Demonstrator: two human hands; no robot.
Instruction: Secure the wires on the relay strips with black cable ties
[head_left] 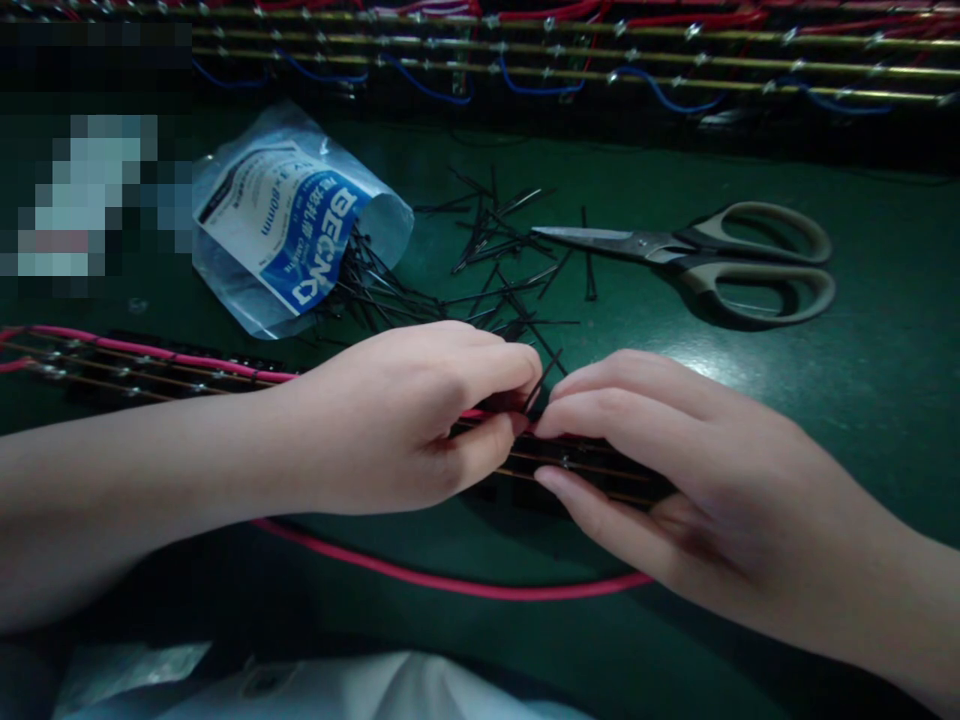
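My left hand [442,420] is closed, thumb and index finger pinched at a thin black cable tie [543,381] whose tail sticks up between both hands. Under the fingers runs a narrow assembly [135,375] of thin metal rods with silvery joints, and a pink-red wire [187,362] lies along it. My right hand [690,480] reaches over the same assembly from the right. Its thumb is apart from its fingers, and its fingertips are close to the cable tie. The exact spot where the tie meets the wire is hidden by the fingers.
Loose black cable ties [499,225] spill from a clear printed bag [289,230] behind my hands. Scissors [675,250] lie open-bladed at the right on the green table [885,400]. A red wire loop [480,588] curves in front. Brass rods [637,68] with wires line the back.
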